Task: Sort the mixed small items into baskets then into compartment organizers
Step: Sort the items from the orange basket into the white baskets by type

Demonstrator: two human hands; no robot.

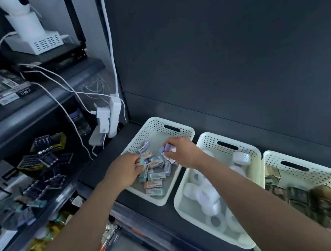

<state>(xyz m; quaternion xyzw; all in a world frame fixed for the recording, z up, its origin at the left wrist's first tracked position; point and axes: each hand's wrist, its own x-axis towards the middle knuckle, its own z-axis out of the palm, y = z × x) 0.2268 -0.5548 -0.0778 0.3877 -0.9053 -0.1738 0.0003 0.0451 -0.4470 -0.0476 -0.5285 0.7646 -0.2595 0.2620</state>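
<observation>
Left grip (pixel 125 171), right grip (pixel 181 153): boxes (pixel 156 176), mid-basket (pixel 152 119)

No writing is legible: print on the small boxes (pixel 156 176) in the left basket (pixel 155 125) and on the far-left dark packets (pixel 7 88) is blurred.

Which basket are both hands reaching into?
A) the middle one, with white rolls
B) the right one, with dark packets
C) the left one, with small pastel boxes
C: the left hand and the right hand both grip small boxes inside the left basket.
</observation>
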